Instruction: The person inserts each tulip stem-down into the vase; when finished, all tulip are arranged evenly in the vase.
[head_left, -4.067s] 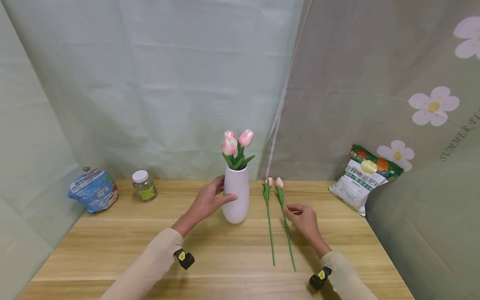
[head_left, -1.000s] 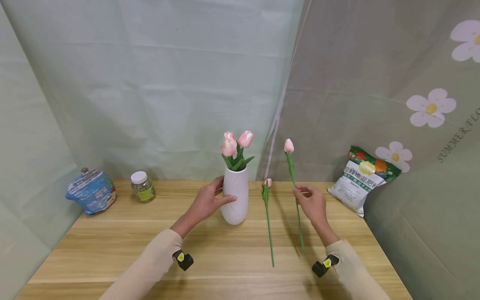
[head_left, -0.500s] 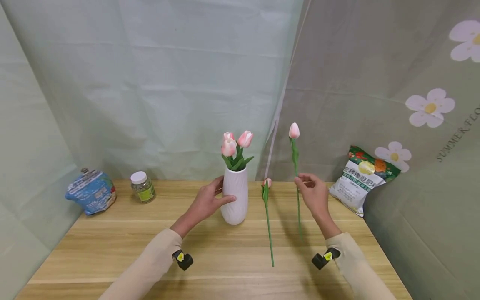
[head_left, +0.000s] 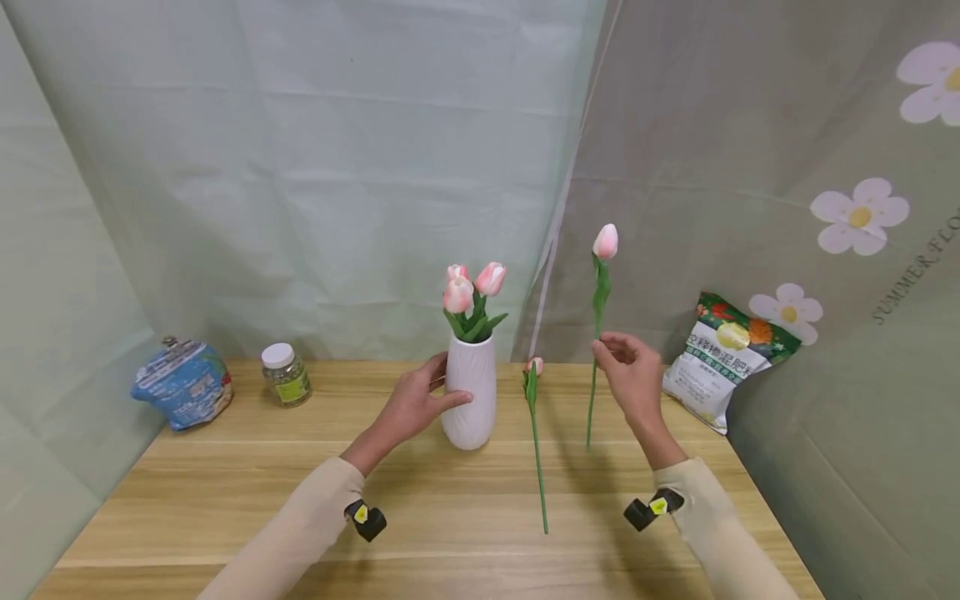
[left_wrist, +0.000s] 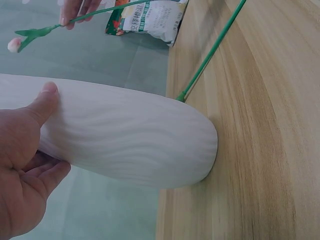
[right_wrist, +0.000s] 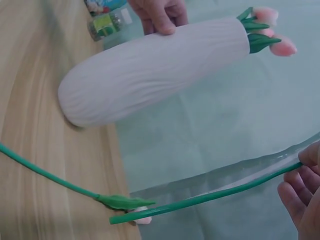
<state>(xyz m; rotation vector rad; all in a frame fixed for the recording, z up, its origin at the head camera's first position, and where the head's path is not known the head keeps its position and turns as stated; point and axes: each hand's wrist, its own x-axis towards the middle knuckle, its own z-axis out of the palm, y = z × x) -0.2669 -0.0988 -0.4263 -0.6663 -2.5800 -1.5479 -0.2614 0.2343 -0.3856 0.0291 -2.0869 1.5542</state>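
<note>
A white ribbed vase (head_left: 472,400) stands upright on the wooden table, with three pink tulips (head_left: 459,294) in its mouth. My left hand (head_left: 412,408) grips the vase from its left side, thumb across the front, as the left wrist view also shows. To the right, my right hand (head_left: 632,375) pinches the green stem of a single pink tulip (head_left: 605,242) and holds it upright in the air. In the right wrist view the stem's cut end (right_wrist: 120,219) hangs free. Between vase and right hand, another tulip (head_left: 537,442) lies on the table, bloom toward the back edge.
A blue bag (head_left: 186,385) and a clear jar with a white lid (head_left: 286,375) stand at the back left. At the back right, a white and green bag (head_left: 723,367) leans against the curtain (head_left: 675,167). The wooden table (head_left: 450,533) reaches back to the curtain.
My right hand has picked up one of the two tulips lying on the table, raised it and drawn it slightly right. My left hand stays on the vase.
</note>
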